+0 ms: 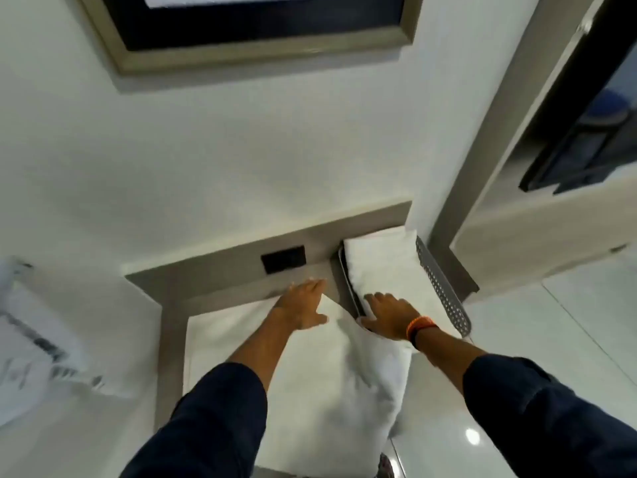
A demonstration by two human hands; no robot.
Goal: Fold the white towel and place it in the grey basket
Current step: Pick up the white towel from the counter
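Your left hand (303,305) is lying flat, fingers spread, on the towel (320,391) covering the counter (172,305); your right hand (386,313), fingers open, is pressing its corner beside the basket (444,291).

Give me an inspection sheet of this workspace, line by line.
Surface: grey table against a white wall.
Job's things: white towel spread on the table, its right side draping off the edge; grey basket, perforated, already holding folded white cloth.
Clutter: nothing seen.
Hands: left hand flat and open on the towel's far corner; right hand open at the basket's near end.
Cables: nothing seen.
Surroundings: black wall socket, framed picture, doorway.
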